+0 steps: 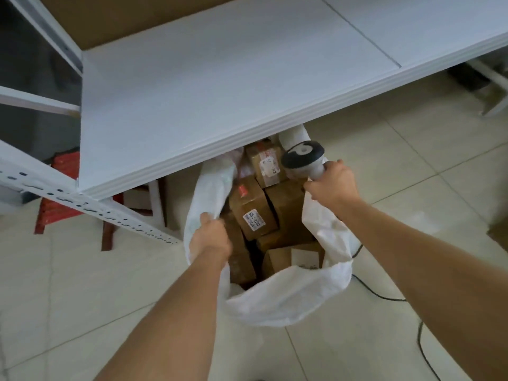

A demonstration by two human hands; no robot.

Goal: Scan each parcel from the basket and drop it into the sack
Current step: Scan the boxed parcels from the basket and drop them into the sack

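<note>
White shelf (220,86) overhangs sack (288,295); my left hand (210,237) grips its rim, right hand (334,185) clamps scanner (303,158); several brown parcels (254,213) inside.

White sack (286,295); brown parcels (254,213), white labels; grey-black scanner (303,158); white shelf (220,78); red stool (60,193).

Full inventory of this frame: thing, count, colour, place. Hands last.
sack: one, white, on the floor, mouth held open
parcels: several, brown cardboard with labels, inside the sack
scanner: one, grey and black, over the sack's far right rim
cable: one, black, on the floor right of the sack
shelf: one, white, above the sack
stool: one, red, under the shelf, left
left hand: grips the sack's left rim
right hand: holds the scanner and the sack's right rim
</note>
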